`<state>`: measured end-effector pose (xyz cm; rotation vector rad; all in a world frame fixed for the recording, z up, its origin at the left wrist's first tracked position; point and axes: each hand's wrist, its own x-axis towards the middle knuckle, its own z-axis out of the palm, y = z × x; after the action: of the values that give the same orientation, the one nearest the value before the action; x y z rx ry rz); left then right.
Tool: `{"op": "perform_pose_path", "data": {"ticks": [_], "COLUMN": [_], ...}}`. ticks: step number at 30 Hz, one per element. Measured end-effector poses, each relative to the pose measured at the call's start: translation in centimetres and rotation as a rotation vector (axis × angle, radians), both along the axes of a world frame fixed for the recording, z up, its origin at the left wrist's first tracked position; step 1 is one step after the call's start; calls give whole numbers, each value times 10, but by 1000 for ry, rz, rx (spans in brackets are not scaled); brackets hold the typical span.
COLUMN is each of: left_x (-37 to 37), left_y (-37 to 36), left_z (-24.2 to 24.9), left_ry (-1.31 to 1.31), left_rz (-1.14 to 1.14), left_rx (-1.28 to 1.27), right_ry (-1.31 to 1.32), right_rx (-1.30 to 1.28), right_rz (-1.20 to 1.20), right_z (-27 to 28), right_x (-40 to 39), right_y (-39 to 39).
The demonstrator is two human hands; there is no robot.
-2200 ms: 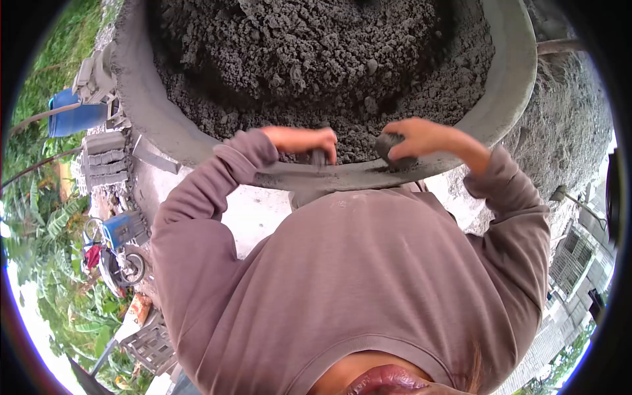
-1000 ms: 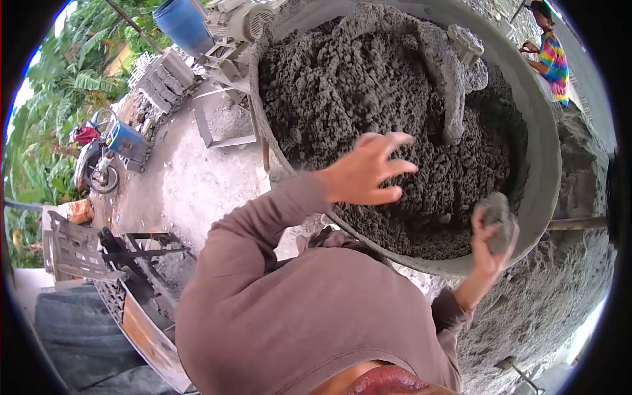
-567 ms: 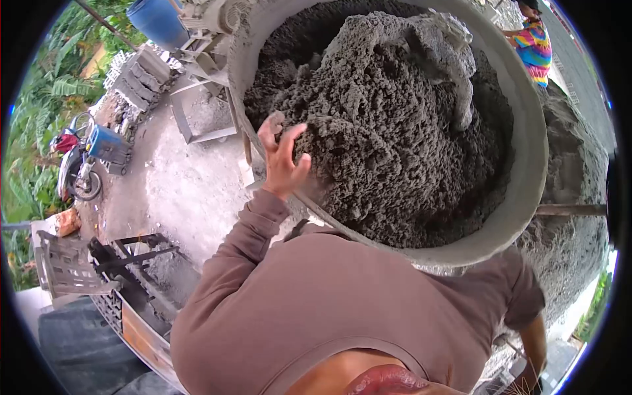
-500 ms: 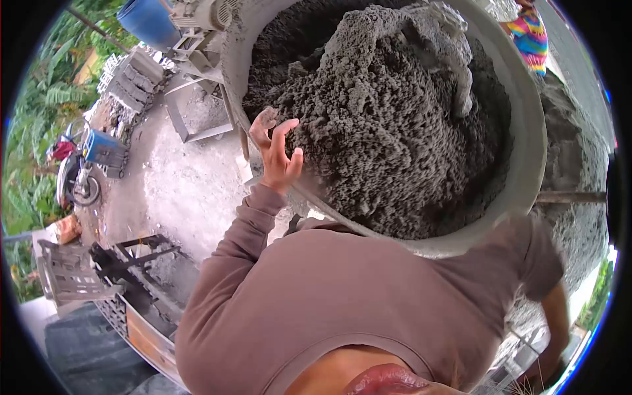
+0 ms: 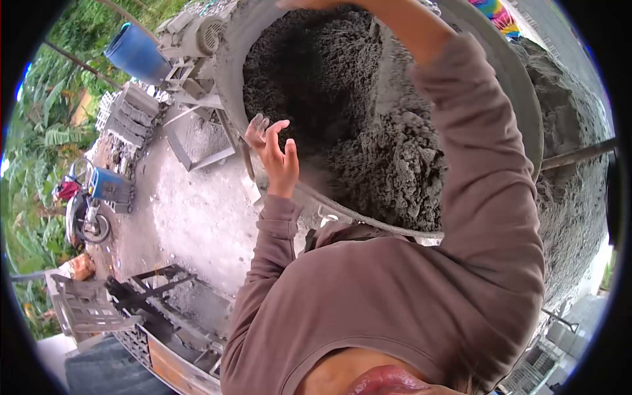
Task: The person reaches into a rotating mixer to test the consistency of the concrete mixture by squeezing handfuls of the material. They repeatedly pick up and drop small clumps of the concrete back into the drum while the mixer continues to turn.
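My left hand point(image 5: 276, 155) is raised at the near left rim of a large round mixing drum point(image 5: 227, 62), fingers apart and loosely curled, holding nothing. Grey residue coats some of its fingertips. Inside the drum lies a dark grey, crumbly wet cement mix point(image 5: 411, 174), partly blurred and in shadow. My right arm stretches across the drum, and my right hand point(image 5: 316, 3) appears at the far rim. The top edge of the view cuts most of that hand off, hiding its fingers.
A motor point(image 5: 201, 36) and blue barrel point(image 5: 135, 56) stand left of the drum. Stacked grey blocks point(image 5: 131, 115) and a motorcycle point(image 5: 85, 210) are farther left. A metal machine frame point(image 5: 178, 309) is at lower left. Sand is heaped point(image 5: 566, 131) at right, with a pole point(image 5: 579, 155).
My right arm has swung from low at my right side up across the drum to its far rim. The lump in the mix has shifted away. My left hand stays near the rim.
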<state>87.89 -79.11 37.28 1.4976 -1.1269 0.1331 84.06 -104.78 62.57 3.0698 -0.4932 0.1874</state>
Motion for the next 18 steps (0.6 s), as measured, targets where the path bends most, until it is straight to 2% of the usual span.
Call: {"op": "perform_pose_path", "data": {"ticks": [2,3,4,5,6,8,10,14,17,18], "left_x": [6,5,5,9,9,9,9,7,6,3], "left_y": [-2,1,-1,0,-1,-1,-1,-1,-1,-3], "left_z": [1,0,-3,-6,-8,-12,-12,-2,5,1], "left_ry": [-55,-119,-67,-175,-130,-76,7,-41,-149,-37], "left_rz": [7,-16,-18,14,14,-3,-37,-114,-155,-164], "left_rx": [45,81,72,101,83,89,87,163,215,178], "right_ry": [293,390,486,531,577,317,270,238,300,328], "right_rx": [159,169,170,179,186,354,476,490,603,670], "right_rz": [4,-61,-132,-157,-178,-228,-378,-362,-506,-563], "right_z": [-8,-17,-23,-24,-27,-53,-55,-124,-147,-153], "right_x": [-38,-55,-74,-96,-120,-181,-228,-319,-357,-364], "right_y": [8,10,9,8,8,-4,16,29,57,62]}}
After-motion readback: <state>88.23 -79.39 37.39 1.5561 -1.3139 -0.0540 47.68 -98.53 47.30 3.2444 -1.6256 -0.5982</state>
